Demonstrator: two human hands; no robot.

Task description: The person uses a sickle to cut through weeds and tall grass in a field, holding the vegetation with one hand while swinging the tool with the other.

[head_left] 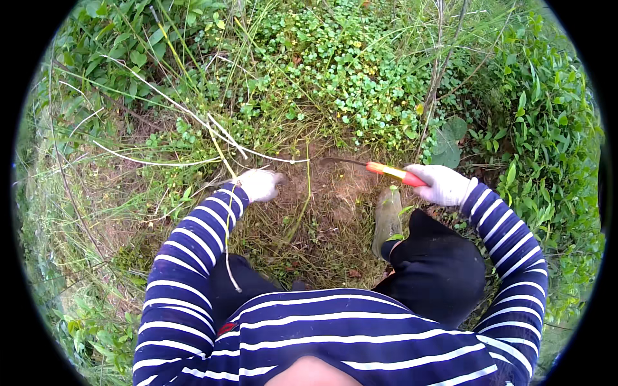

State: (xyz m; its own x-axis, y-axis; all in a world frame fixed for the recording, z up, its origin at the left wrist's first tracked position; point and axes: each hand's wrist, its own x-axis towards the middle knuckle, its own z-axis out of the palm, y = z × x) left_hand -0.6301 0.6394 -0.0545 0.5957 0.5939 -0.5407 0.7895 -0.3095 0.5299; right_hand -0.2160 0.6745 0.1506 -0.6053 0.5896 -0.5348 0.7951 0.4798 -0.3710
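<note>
My left hand (259,185), in a white glove, is at the centre left, low over the ground beside several thin pale stems (231,140). Its fingers are blurred, and whether they close on a stem does not show. A thin stem runs across the wrist and down over the striped sleeve. In my right hand (437,185), also gloved in white, is the red and yellow handle of a hand tool (396,174). The tool's thin dark blade (344,160) points left, over bare soil between the hands.
Low clover-like leaves (357,82) cover the ground ahead. Denser leafy plants (555,135) stand at the right, with thin upright woody stems (437,72) beside them. Long grass and dry stalks spread at the left. A worn shoe (387,222) rests on the soil below the tool.
</note>
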